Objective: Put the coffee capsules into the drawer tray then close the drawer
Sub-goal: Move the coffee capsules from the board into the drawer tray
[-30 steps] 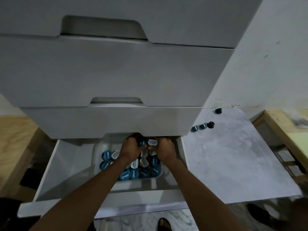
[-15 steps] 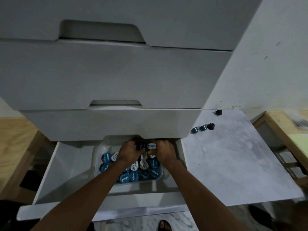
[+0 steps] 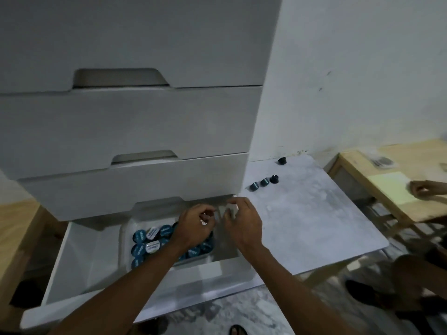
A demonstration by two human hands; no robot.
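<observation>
Two hands: both over the back of the drawer tray (image 3: 124, 240), close together, fingers curled.
Left hand (image 3: 193, 227): fingers pinched narrow around something small and pale – looks like a capsule lid, too blurred to be sure.
Right hand (image 3: 243, 223): curled at the tray's right edge, a pale blur at the fingertips; cannot tell if it holds anything.
Tray contents: packed with coffee capsules (image 3: 150, 239), blue and white lids up, partly hidden by the left wrist.
Drawer (image 3: 79, 262): bottom one, pulled well out, tray sits right of centre inside it.
Left to load: four dark loose capsules (image 3: 264, 182) on the grey marble surface (image 3: 314, 213) right of the cabinet – three in a row near the cabinet corner, one farther back by the wall.
Progress: most of it done, I'd say. Remaining: the four strays, then push the drawer shut.
Risk: the strays lie on their sides, likely to roll when pinched.
Bystander: a second person's hand (image 3: 422, 188) on the wooden table (image 3: 358, 165) far right, not involved.
</observation>
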